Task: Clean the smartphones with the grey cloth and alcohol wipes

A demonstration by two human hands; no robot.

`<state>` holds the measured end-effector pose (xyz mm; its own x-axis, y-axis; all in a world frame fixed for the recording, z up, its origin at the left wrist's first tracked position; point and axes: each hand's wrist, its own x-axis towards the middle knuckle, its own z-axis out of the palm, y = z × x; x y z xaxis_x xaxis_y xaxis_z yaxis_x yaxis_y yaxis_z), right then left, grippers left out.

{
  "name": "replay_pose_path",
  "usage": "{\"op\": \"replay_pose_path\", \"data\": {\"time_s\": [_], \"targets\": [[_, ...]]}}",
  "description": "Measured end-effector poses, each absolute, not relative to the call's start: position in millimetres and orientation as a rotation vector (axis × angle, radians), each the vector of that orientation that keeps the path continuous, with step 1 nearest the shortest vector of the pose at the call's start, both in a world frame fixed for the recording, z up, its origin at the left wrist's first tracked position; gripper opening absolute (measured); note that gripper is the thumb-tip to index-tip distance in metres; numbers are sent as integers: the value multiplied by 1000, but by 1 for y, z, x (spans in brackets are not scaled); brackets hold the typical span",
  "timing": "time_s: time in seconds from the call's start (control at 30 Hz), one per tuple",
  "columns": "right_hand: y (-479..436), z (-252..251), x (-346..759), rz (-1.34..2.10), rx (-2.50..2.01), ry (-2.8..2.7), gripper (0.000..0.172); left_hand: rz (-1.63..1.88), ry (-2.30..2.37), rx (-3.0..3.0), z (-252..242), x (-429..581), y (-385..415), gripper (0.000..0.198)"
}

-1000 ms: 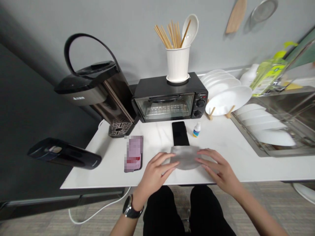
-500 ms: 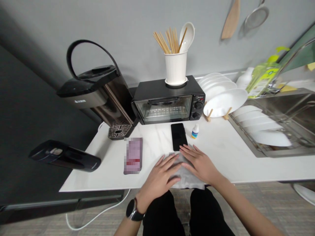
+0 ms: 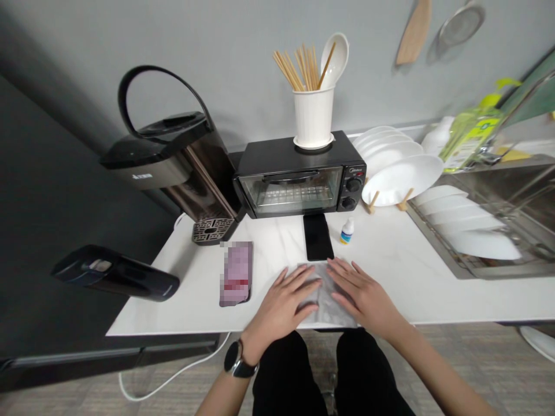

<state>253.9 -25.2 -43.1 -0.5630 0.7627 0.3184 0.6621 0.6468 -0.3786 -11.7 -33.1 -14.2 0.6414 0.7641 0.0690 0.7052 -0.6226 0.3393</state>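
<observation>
Now both hands have closed in from the cloth's sides: the left hand [image 3: 281,303] and right hand [image 3: 364,294] lie side by side on the grey cloth [image 3: 323,296] at the table's [image 3: 411,271] near edge, pinning it flat. Each grip is wide, fingers spread, clasping nothing. At 12 o'clock lies a black phone [image 3: 318,237], at 1 o'clock a small bottle [image 3: 346,230].

The right hand [image 3: 364,294] has slid in from the far side and now lies flat next to the left hand [image 3: 281,303]. Under them the grey cloth [image 3: 324,297] has narrowed from a wide rounded patch to a strip reaching the table's [image 3: 411,271] front edge.
</observation>
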Motion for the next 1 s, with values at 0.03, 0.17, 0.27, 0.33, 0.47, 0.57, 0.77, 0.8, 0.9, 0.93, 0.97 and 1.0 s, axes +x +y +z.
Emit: {"op": "replay_pose_path", "data": {"time_s": [0.03,0.17,0.27,0.33,0.47,0.57,0.77,0.8,0.9,0.93,0.97,1.0], "targets": [[-28,-45,258,295,-1131,-2429,58,301,1175,2588,-14,-12,-32,57],[-31,-47,269,310,-1174,-2488,59,260,1178,2604,-14,-17,-32,60],[-30,-42,270,345,-1134,-2493,61,253,1206,2607,-16,-20,-36,64],[-31,-40,269,374,-1088,-2508,64,264,1224,2608,-17,-21,-40,66],[-32,-39,270,432,-1074,-2548,66,272,1256,2612,-19,-20,-42,66],[-30,-38,273,484,-1099,-2585,68,249,1255,2612,-20,-21,-40,67],[-29,-37,279,585,-1107,-2462,58,253,1228,2633,-24,-24,-38,68],[-27,-38,281,617,-1161,-2339,50,259,1231,2634,-24,-24,-38,70],[-8,-42,282,641,-1384,-1759,36,297,1271,2611,-22,-22,-39,77],[4,-44,280,623,-1415,-1589,38,315,1289,2593,-22,-21,-39,80],[17,-45,277,601,-1417,-1462,44,333,1304,2573,-22,-21,-39,81],[30,-45,273,590,-1391,-1421,53,355,1313,2553,-22,-21,-40,82]]}}
